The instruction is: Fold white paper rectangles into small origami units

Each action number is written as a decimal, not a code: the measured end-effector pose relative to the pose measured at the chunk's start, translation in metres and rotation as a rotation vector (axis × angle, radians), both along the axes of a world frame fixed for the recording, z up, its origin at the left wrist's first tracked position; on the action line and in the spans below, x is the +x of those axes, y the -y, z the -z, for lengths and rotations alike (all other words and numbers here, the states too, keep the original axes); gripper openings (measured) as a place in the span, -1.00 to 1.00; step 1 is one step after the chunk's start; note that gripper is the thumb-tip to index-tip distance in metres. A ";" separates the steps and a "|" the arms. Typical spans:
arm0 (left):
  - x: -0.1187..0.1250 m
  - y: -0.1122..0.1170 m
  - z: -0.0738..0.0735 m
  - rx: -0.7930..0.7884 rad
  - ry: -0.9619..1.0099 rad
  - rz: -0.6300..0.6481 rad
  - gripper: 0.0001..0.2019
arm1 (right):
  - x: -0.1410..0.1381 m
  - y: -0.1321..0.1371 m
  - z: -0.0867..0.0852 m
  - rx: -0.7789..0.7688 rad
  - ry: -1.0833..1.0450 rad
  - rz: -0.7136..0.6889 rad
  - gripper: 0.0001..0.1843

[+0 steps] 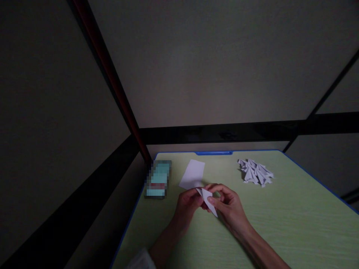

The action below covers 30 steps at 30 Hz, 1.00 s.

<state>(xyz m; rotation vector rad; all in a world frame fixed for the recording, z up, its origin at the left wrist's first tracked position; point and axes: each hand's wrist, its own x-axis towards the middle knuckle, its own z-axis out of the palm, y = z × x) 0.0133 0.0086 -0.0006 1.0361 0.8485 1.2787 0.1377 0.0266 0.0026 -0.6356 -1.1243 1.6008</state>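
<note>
Both my hands meet over the middle of a light green table (294, 224). Between them is a small white folded paper piece (208, 199), pointed toward the lower right. My left hand (187, 204) pinches its left end with closed fingers. My right hand (228, 205) grips its right side, fingers curled around it. A flat white paper sheet (193, 173) lies on the table just beyond my hands.
A pile of several folded white paper pieces (255, 172) sits at the far right of the table. A blurred teal box (158, 178) lies at the far left corner. The table has a blue rim (213, 152); dark frame bars and plain walls stand behind.
</note>
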 end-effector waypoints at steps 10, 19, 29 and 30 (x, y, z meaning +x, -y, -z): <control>0.002 0.001 -0.012 -0.111 0.194 -0.086 -0.82 | 0.003 0.004 -0.013 -0.110 -0.109 -0.182 -0.79; -0.005 -0.006 0.007 -0.144 -0.032 -0.233 -0.87 | 0.010 -0.003 -0.012 -0.099 0.229 -0.123 -0.85; -0.002 -0.005 -0.003 -0.135 -0.206 -0.171 -0.85 | 0.012 -0.008 -0.006 -0.231 0.137 0.124 -0.76; -0.001 -0.004 -0.003 -0.123 -0.248 -0.154 -0.87 | 0.012 -0.009 -0.006 -0.235 0.128 0.135 -0.75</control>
